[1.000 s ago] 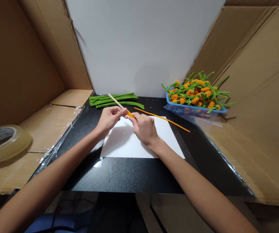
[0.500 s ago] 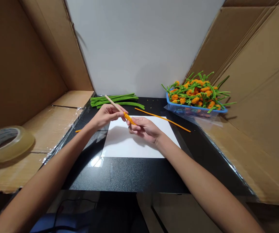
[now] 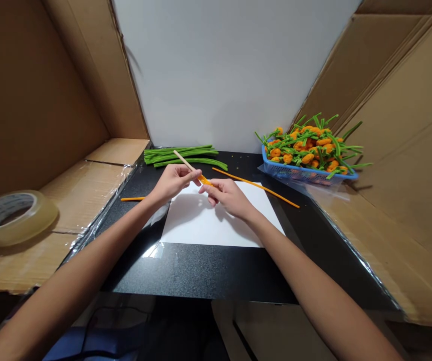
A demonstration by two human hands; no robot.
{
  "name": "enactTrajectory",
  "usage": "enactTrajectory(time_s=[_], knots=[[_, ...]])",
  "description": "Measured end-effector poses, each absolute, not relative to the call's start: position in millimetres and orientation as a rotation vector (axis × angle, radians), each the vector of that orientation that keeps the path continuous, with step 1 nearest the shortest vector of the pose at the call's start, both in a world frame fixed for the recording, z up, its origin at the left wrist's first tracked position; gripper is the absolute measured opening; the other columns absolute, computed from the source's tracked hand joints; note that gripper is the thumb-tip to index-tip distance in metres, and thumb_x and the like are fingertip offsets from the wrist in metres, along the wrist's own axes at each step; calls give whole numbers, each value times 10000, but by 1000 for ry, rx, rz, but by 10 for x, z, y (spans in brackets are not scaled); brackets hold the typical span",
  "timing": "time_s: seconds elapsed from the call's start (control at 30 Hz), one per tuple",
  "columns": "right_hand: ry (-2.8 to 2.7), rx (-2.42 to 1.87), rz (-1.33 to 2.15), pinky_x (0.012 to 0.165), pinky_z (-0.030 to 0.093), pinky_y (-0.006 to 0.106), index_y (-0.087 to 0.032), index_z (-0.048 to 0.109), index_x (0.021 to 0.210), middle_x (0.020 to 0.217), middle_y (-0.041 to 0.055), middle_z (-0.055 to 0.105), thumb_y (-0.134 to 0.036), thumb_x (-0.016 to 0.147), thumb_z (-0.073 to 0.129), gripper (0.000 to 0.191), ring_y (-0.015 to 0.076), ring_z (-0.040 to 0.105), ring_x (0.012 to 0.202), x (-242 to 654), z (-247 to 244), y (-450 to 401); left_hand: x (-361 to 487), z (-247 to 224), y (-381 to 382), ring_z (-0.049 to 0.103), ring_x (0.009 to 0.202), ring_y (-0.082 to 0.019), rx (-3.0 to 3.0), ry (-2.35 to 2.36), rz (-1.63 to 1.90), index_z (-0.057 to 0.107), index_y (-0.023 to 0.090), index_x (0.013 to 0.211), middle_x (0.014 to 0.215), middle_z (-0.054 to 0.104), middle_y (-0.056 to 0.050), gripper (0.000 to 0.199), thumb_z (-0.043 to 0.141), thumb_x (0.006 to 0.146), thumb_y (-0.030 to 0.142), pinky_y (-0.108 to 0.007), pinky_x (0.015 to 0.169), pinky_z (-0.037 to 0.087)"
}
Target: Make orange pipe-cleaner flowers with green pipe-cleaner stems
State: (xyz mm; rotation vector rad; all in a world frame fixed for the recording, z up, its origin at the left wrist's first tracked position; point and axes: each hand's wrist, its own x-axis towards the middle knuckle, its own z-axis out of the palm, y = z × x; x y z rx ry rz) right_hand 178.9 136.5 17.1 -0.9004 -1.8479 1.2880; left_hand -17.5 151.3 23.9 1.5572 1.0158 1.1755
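The black desk (image 3: 201,273) carries white paper (image 3: 216,225) beneath the left grip (image 3: 174,183) and the right grip (image 3: 229,196). Green pipe cleaners (image 3: 180,156) lie beyond the left grip, a short orange piece (image 3: 131,199) left of it; an orange pipe cleaner (image 3: 255,186) lies beyond the right grip, a blue basket (image 3: 306,175) further right.

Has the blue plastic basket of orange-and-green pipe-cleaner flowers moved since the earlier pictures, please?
No, the blue basket sits unchanged relative to the green pipe-cleaner bundle.

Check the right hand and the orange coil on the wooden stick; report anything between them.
Nothing visible stands between them: the right hand reaches the orange coil on the wooden stick, held by the left hand.
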Motion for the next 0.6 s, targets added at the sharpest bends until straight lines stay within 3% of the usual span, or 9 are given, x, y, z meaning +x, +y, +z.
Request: enactTrajectory(time_s=[0.13, 0.27, 0.37, 0.5, 0.6], knots=[[-1616, -738, 1716, 584, 373, 271, -152, 678, 869, 504, -37, 534, -523, 898, 613, 378, 106, 456, 504, 1812, 169, 1381, -220, 250, 1536, 334, 463, -47, 1539, 874, 1134, 767, 90, 787, 639, 659, -66, 444, 795, 731, 529, -222, 441, 183], [-1346, -542, 1984, 557, 357, 257, -138, 671, 849, 463, -67, 434, -449, 933, 611, 328, 89, 377, 471, 1808, 160, 1341, -278, 238, 1553, 371, 500, -53, 1556, 708, 1127, 781, 123, 955, 734, 694, -75, 353, 782, 789, 435, -222, 466, 217], [-1241, -483, 2072, 557, 357, 251, -138, 670, 875, 451, -88, 367, -410, 975, 552, 313, 87, 353, 453, 1774, 144, 1311, -272, 235, 1549, 366, 493, -54, 1539, 675, 1137, 779, 143, 961, 700, 675, -55, 318, 789, 788, 410, -224, 469, 217], [-1398, -710, 1825, 686, 449, 300, -152, 658, 1003, 667, 18, 619, -513, 1000, 447, 418, 151, 590, 658, 1744, 117, 1354, -213, 245, 1547, 345, 465, -49, 1467, 778, 1249, 767, 130, 871, 661, 664, -48, 367, 826, 723, 460, -226, 455, 195], [-1641, -974, 1148, 797, 474, 351, -194, 611, 1030, 984, 89, 701, -537, 961, 509, 364, 216, 647, 913, 1756, 74, 1403, -186, 256, 1553, 327, 450, -39, 1367, 912, 1342, 746, 112, 804, 649, 664, -51, 450, 854, 644, 519, -219, 446, 165]])
